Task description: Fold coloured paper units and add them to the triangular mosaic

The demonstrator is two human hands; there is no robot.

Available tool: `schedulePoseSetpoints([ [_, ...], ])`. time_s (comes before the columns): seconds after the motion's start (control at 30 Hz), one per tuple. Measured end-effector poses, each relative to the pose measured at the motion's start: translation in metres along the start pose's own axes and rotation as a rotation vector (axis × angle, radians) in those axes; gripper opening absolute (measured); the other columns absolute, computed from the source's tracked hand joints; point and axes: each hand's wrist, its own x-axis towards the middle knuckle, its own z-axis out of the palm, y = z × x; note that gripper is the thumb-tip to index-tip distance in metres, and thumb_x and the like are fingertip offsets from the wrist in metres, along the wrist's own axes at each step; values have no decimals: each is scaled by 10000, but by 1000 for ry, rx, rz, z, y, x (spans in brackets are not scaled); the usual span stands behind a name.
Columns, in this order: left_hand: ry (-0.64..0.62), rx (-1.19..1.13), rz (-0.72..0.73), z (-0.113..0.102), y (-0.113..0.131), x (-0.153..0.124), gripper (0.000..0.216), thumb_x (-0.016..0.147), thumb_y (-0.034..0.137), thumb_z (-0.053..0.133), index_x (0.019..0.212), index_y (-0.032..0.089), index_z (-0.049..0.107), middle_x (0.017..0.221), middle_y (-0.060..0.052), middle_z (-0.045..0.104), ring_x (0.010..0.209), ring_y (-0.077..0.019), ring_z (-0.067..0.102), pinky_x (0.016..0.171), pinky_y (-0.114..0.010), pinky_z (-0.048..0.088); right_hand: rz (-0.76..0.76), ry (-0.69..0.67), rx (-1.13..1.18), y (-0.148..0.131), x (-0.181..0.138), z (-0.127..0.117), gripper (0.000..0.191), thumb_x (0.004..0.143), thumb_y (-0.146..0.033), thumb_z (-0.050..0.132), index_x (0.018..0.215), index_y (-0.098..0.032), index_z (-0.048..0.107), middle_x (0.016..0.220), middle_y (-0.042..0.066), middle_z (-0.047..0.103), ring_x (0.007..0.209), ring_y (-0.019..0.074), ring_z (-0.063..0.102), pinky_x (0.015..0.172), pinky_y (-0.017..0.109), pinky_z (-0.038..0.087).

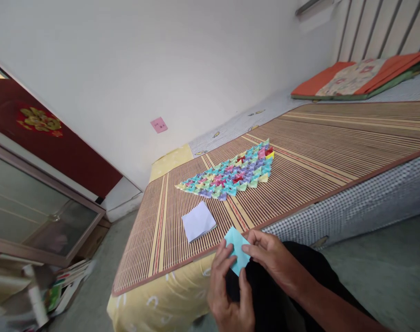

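Note:
A light blue square of paper (237, 248) is held between both my hands over my lap, at the near edge of the bed. My left hand (229, 290) pinches its lower left side with fingers and thumb. My right hand (270, 258) presses its fingertips on the paper's right edge. On the striped bamboo mat (317, 152) ahead lies a flat patchwork of many small folded paper pieces (232, 174) in blue, purple, green, pink and red. A small stack of white paper squares (198, 221) lies on the mat just beyond my hands.
The mat covers a bed with a checked sheet (362, 203) and a yellow cover at its foot. An orange folded cushion (355, 76) lies at the far end. A pink note (159, 124) sticks on the white wall. A glass-doored cabinet (33, 207) and books stand at left.

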Motion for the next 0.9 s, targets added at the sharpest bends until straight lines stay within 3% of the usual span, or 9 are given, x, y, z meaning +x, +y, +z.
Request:
schedulePoseSetpoints([
  [0.17, -4, 21, 92, 2, 4, -2, 377, 862, 9, 596, 1171, 210, 676, 1203, -117, 734, 1233, -285, 650, 1005, -431, 552, -56, 33, 11, 2, 2, 2, 320, 708, -372, 766, 671, -214, 490, 688, -12, 576, 659, 154, 525, 612, 276, 435],
  [0.23, 62, 13, 39, 6, 9, -2, 346, 867, 34, 617, 1145, 223, 701, 1253, -118, 711, 1224, -277, 652, 1006, -412, 545, -86, 40, -21, 1, 2, 2, 319, 719, -379, 756, 677, -220, 482, 698, -2, 590, 663, 164, 544, 607, 281, 447],
  [0.33, 218, -153, -280, 12, 17, 1, 318, 873, 159, 693, 1179, 243, 698, 1425, -127, 601, 1297, -285, 595, 978, -368, 550, -126, 46, -96, -2, -1, 1, 306, 738, -366, 747, 690, -224, 480, 688, -5, 576, 661, 164, 551, 598, 273, 453],
  [0.4, 270, -338, -570, 13, 18, 6, 449, 820, 251, 775, 1254, 246, 659, 1428, -133, 601, 1289, -286, 603, 939, -330, 561, -136, 43, -137, -4, -3, 1, 289, 747, -346, 736, 704, -223, 478, 689, -10, 566, 645, 156, 539, 581, 265, 445],
  [0.47, 243, -493, -827, 11, 16, 12, 574, 730, 311, 856, 1259, 212, 657, 1274, -141, 702, 1144, -278, 691, 875, -311, 575, -138, 21, -152, -4, -5, 1, 270, 762, -326, 714, 716, -222, 468, 701, -13, 563, 631, 146, 524, 563, 258, 433],
  [0.57, 98, -669, -1063, 6, 11, 19, 510, 663, 367, 901, 1085, 139, 726, 958, -119, 781, 865, -255, 747, 765, -316, 579, -145, -32, -164, -3, -7, 2, 240, 788, -292, 674, 732, -220, 453, 698, -28, 529, 612, 130, 488, 542, 248, 411],
  [0.67, 21, -810, -1138, 3, 10, 23, 390, 688, 386, 888, 943, 122, 758, 822, -89, 767, 783, -235, 731, 737, -307, 560, -175, -55, -228, -1, -9, 2, 209, 811, -259, 645, 744, -217, 452, 700, -37, 488, 620, 125, 460, 548, 245, 400],
  [0.9, 21, -861, -1127, 2, 11, 24, 346, 731, 393, 863, 918, 114, 784, 802, -81, 756, 782, -226, 711, 727, -296, 539, -226, -87, -341, -4, -9, 1, 235, 916, -328, 616, 742, -202, 521, 745, -6, 539, 699, 155, 511, 639, 278, 435],
])
